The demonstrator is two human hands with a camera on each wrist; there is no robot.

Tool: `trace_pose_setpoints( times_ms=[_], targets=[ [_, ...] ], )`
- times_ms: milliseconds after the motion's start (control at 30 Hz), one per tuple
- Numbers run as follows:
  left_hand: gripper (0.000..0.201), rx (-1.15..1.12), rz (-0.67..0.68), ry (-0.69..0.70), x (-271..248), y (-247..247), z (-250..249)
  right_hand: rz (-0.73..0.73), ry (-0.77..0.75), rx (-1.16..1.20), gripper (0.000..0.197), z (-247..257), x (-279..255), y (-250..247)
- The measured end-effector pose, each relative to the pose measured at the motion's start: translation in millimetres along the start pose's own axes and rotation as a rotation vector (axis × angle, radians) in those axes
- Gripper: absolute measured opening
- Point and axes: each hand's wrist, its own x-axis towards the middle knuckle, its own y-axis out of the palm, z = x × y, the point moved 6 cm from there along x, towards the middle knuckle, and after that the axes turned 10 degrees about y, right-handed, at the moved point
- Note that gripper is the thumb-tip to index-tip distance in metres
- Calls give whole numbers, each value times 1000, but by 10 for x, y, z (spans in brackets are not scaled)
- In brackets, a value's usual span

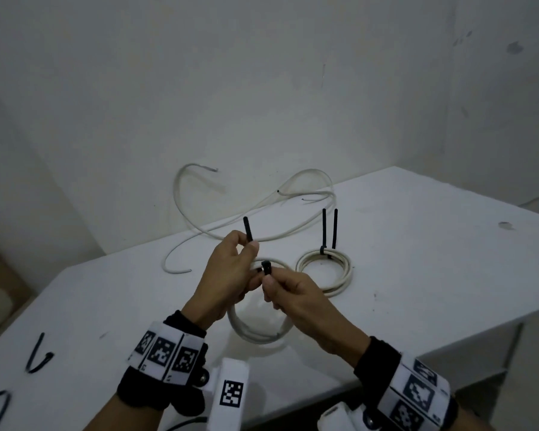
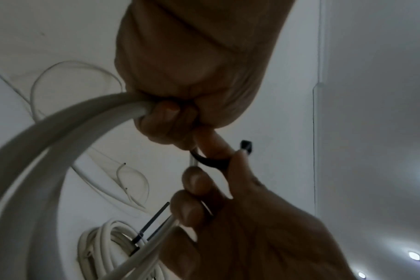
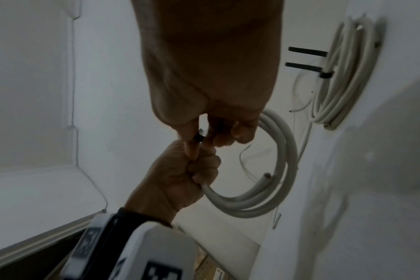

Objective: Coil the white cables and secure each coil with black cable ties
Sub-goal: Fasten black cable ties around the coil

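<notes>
Standing under both hands, the white bench (image 1: 417, 244) carries everything, and the person works just above it. Beyond the fingers, long loose white cables (image 1: 262, 213) still lie uncoiled toward the far edge. Just to the right of the fingers rests a finished coil (image 1: 324, 272), closed by two black ties (image 1: 329, 228) whose tails stand up. Below the fingers hangs the coil in work (image 1: 259, 331). The left hand (image 1: 227, 275) holds it with curled fingers and pinches the tail of a black cable tie (image 1: 248, 229), which points up. The right hand (image 1: 299, 300) pinches the head of this tie (image 1: 266, 267) between thumb and forefinger. It seems the step is closing the tie around the second coil. The next move probably needs the tail guided into the small head and pulled tight, while the loops stay together. Spare ties (image 1: 38, 353) lie far left of the fingers.
</notes>
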Motion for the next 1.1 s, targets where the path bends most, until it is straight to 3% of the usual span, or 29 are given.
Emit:
trace_pose_setpoints(
  times_ms=[133, 233, 333, 400, 467, 667, 1100],
  targets=[
    [12, 34, -28, 61, 16, 34, -12, -224, -114, -172, 24, 24, -58, -98],
    [9, 46, -26, 101, -10, 97, -25, -361, -214, -113, 23, 98, -113, -197],
    [10, 83, -17, 162, -40, 160, -43, -450, -188, 29, 12, 123, -136, -287],
    [11, 145, -33, 214, -70, 203, -74, -496, -175, 115, 25, 132, -143, -336],
    [11, 189, -52, 255, -98, 244, -94, -527, -178, 148, 35, 148, -137, -380],
    [13, 341, -107, 344, -123, 272, -134, -567, -268, 38, 25, 209, -185, -396],
    [12, 415, -78, 346, -133, 345, -101, -589, -262, -3, 24, 184, -197, -448]
  ],
)
